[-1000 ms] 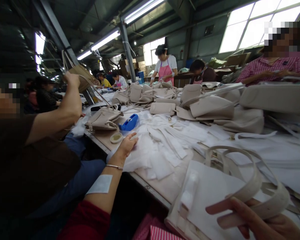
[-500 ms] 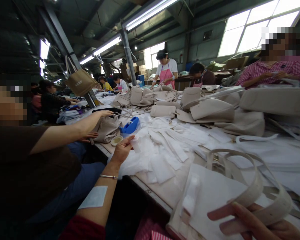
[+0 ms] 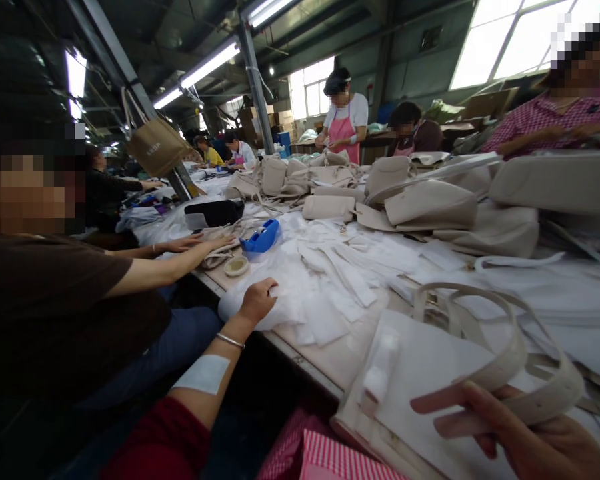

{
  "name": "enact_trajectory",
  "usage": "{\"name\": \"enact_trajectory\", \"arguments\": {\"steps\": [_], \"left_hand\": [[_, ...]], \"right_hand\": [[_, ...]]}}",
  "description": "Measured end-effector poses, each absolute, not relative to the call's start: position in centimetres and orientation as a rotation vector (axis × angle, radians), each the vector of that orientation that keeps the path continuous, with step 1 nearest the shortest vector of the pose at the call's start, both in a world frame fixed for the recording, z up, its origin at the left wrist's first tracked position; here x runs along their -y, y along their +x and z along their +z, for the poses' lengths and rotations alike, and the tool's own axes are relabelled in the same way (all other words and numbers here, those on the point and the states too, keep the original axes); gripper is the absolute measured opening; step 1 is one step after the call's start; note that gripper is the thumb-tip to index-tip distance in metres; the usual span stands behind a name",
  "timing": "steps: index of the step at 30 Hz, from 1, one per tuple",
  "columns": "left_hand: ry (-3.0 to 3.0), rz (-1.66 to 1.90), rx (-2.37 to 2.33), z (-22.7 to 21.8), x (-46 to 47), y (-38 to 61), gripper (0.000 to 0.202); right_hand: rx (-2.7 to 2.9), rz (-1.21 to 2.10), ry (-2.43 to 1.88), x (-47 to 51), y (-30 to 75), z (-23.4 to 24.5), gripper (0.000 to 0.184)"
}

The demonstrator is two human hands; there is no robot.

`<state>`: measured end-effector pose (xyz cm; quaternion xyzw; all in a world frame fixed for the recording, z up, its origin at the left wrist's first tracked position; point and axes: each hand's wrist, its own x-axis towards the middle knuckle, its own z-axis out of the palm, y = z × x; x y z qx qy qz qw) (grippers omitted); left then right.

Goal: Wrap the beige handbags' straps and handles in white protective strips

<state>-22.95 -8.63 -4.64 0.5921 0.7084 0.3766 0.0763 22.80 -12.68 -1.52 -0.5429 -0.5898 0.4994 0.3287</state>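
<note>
Bag workshop, workers (image 3: 347, 130) along a long table (image 3: 327, 360), pale handbags (image 3: 433, 205) in heaps, fluorescent tubes (image 3: 211, 66), steel posts (image 3: 257, 87), stacked cartons (image 3: 283, 120)

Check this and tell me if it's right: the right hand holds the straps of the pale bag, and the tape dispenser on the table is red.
One thing is wrong: the tape dispenser on the table is blue, as the head view shows. The right hand does hold the straps of the pale bag.

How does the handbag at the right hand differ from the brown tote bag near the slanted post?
The handbag is pale beige; the tote bag is darker brown. The handbag rests on the table, its straps held by the right hand; the tote bag hangs near the slanted post. Both have looped straps.
</note>
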Motion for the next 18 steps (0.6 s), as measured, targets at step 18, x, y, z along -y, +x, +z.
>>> {"name": "enact_trajectory", "arguments": {"steps": [18], "left_hand": [[1.399, 1.038, -1.912, -6.4, 7.7, -22.5, 0.019]], "right_hand": [[1.577, 1.337, -1.494, 13.0, 23.2, -1.5, 0.049]]}}
